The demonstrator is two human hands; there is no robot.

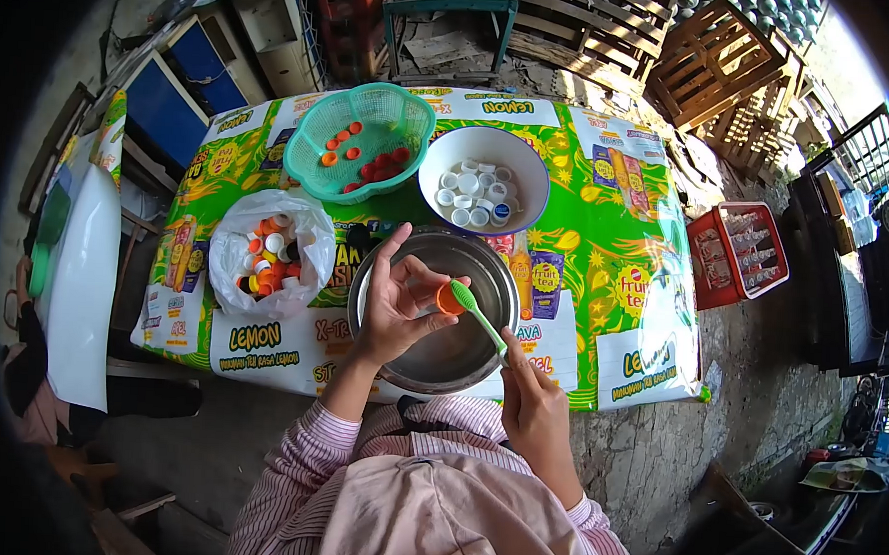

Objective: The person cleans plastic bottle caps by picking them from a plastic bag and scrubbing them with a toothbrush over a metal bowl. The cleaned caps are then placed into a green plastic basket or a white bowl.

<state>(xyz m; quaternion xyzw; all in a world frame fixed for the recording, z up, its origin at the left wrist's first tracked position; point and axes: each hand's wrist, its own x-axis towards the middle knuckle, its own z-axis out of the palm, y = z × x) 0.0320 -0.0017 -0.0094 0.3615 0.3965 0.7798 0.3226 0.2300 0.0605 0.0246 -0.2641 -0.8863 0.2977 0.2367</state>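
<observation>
Between its thumb and fingers, my left hand (399,305) pinches an orange bottle cap (449,299). My right hand (536,406) grips a green toothbrush (486,324), and the bristle end touches the cap's rim or inside. Both hands are over a metal basin (495,265) near the table's front edge; its contents are partly hidden by my hands. Behind it, a white enamel bowl (541,163) holds several white caps. A turquoise plastic basket (307,138) contains orange and red caps. To the left, an opened white plastic bag (229,253) holds mixed caps.
A green printed cover (605,235) lies over the table. Beside its right edge stands a red crate (708,259) with small items inside. Wooden pallets (722,61) lean at the back right. At the far left, part of another person (34,359) is visible.
</observation>
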